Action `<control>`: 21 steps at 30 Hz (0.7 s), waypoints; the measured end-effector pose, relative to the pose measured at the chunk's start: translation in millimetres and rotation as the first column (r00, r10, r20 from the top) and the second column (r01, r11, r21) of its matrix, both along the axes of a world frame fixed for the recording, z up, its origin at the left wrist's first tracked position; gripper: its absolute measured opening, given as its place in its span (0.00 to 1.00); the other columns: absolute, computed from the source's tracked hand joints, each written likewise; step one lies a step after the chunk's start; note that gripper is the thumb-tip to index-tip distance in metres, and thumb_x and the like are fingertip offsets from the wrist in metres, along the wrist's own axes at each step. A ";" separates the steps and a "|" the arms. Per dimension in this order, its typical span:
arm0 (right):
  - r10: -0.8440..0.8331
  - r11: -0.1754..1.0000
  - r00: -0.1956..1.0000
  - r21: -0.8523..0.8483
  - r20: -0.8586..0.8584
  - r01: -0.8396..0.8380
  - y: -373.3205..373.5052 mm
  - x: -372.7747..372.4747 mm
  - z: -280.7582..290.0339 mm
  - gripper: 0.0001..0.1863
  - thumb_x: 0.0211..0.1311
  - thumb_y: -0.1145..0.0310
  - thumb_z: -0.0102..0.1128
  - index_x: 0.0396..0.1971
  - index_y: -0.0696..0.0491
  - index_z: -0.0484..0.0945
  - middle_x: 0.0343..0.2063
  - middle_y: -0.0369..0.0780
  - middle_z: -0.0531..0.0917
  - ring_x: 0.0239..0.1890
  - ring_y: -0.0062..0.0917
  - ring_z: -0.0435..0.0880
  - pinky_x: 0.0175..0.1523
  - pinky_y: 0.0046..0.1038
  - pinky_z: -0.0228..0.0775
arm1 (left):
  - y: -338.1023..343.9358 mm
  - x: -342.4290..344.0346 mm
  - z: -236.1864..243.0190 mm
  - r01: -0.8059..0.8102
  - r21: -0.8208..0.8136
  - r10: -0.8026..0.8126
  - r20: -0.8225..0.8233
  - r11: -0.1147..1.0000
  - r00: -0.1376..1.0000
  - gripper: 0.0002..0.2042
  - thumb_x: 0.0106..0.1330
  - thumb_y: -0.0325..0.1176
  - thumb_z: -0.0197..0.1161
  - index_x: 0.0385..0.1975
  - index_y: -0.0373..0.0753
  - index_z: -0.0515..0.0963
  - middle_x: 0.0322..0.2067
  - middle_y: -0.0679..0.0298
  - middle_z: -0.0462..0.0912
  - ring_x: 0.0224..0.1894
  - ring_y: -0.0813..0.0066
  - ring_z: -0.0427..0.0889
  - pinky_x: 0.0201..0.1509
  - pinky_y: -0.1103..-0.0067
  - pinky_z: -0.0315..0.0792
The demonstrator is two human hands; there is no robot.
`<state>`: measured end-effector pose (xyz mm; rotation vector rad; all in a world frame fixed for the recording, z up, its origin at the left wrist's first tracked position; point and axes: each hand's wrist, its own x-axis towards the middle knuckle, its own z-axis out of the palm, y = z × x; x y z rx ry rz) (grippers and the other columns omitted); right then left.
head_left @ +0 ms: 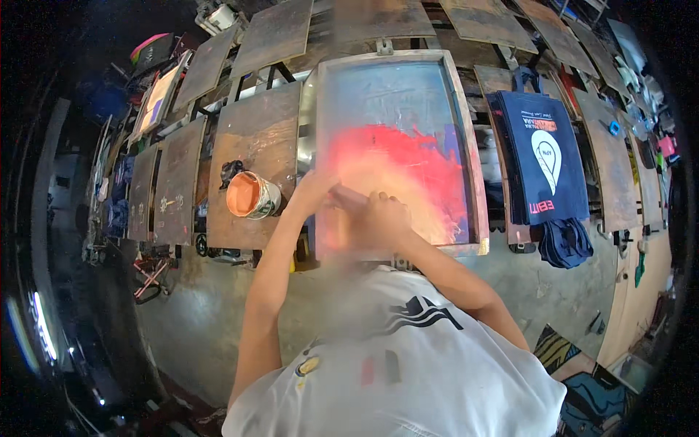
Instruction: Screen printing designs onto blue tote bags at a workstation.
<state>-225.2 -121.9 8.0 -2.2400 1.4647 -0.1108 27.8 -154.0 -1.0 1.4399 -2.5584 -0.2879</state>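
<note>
A screen-printing frame lies in front of me, its mesh smeared with pink-red ink over a blue upper area. My left hand and my right hand grip a brownish bar, apparently a squeegee, over the lower half of the mesh. A hazy vertical streak blurs the middle of the view, so the bar's lower edge is hard to make out. To the left, a pail of orange ink stands on a stained board, with a small dark crumpled item beside it.
More stained boards run left and along the back. At the right, navy printed bags lie on a board, with folded navy bags hanging below. Clutter lines both far sides. A concrete floor shows below.
</note>
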 end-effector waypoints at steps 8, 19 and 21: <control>0.419 0.905 0.907 0.067 0.038 -0.421 -31.4 -45.1 -5.8 0.15 0.48 0.64 0.66 0.38 0.50 0.81 0.37 0.43 0.86 0.43 0.40 0.87 0.46 0.44 0.80 | 73.5 -29.6 9.3 -0.092 0.136 0.100 -0.050 0.986 0.994 0.25 0.48 0.47 0.77 0.39 0.38 0.76 0.36 0.53 0.82 0.42 0.47 0.80 0.47 0.59 0.73; 0.183 0.978 0.982 0.106 -0.036 -0.179 -24.3 -31.3 2.5 0.23 0.53 0.60 0.69 0.49 0.49 0.79 0.42 0.42 0.87 0.44 0.38 0.88 0.46 0.40 0.82 | 14.1 -16.6 -5.5 -0.019 0.175 0.007 0.071 0.984 0.997 0.27 0.48 0.52 0.76 0.39 0.41 0.74 0.35 0.58 0.84 0.42 0.52 0.83 0.44 0.62 0.71; 0.086 0.992 0.996 0.093 -0.036 -0.082 -28.2 -26.6 0.6 0.20 0.54 0.60 0.68 0.46 0.51 0.80 0.41 0.43 0.87 0.44 0.38 0.89 0.45 0.40 0.82 | -2.3 -16.7 -0.7 0.006 0.112 -0.011 0.046 0.994 0.999 0.26 0.46 0.50 0.77 0.39 0.43 0.75 0.34 0.59 0.84 0.42 0.54 0.83 0.44 0.65 0.69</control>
